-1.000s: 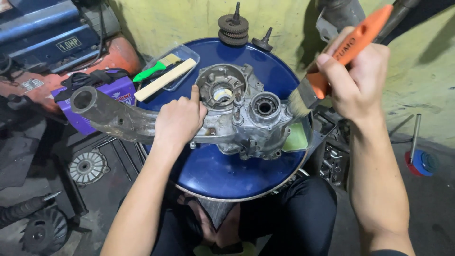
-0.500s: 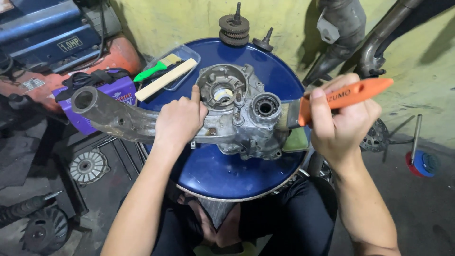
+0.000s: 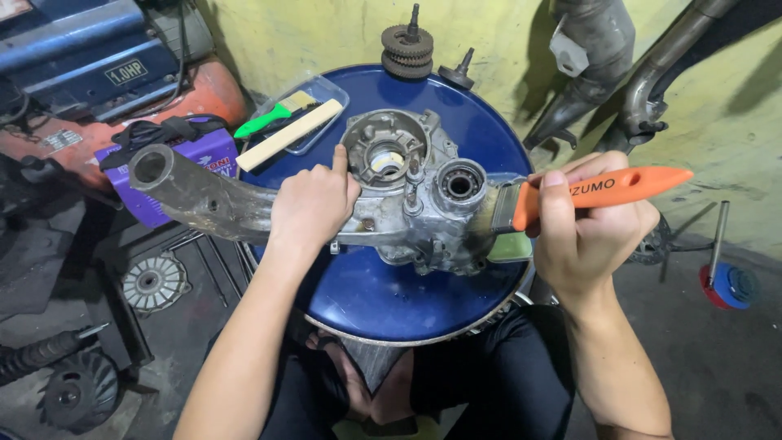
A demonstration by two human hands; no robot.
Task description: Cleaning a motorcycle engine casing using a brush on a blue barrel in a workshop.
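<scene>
A grey metal engine crankcase (image 3: 407,200) with a long arm lies across the top of a blue drum (image 3: 391,301). My left hand (image 3: 314,204) rests on the case's left part, index finger pointing up at the rim of the round opening. My right hand (image 3: 582,228) grips the orange handle of a paintbrush (image 3: 599,191); its bristles touch the right side of the case beside a bearing bore (image 3: 459,186).
A clear tray (image 3: 322,91) holds a green-handled brush and a wooden-handled brush at the drum's back left. A gear stack (image 3: 407,45) stands at the back. A purple box (image 3: 204,159) and a compressor sit left; exhaust pipes (image 3: 595,57) lean right.
My right hand has come down from the upper right with the orange brush, turning it level until the bristles meet the case's right side. My left hand has stayed put.
</scene>
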